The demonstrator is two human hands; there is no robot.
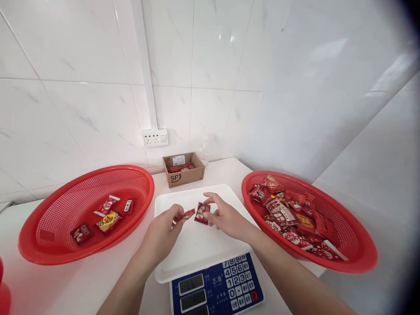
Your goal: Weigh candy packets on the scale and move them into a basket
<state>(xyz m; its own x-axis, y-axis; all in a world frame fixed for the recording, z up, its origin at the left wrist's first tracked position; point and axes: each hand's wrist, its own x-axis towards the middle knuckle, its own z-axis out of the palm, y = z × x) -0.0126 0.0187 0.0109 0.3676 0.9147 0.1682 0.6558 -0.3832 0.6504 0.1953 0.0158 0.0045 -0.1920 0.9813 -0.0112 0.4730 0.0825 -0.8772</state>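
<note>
Over the white scale tray (183, 258), my left hand (169, 225) pinches a small red snack packet (187, 214) between thumb and fingers. Close beside it, my right hand (223, 216) grips a dark red snack packet (201, 213) by its right side, thumb on its front. To my left, a red plastic basket (36, 245) holds several wrapped snacks, among them a yellow-and-red packet (108, 221) and a dark brown-red one (80, 233). On my right, another red basket (364, 258) carries a heap of red snack packets (295, 214).
Below the tray is the scale's blue keypad panel (216, 284). Behind it stands an open cardboard box (187, 178) with red packets inside, and a clear plastic bottle (204, 148) beside it. A wall socket (155, 138) sits on the tiled wall.
</note>
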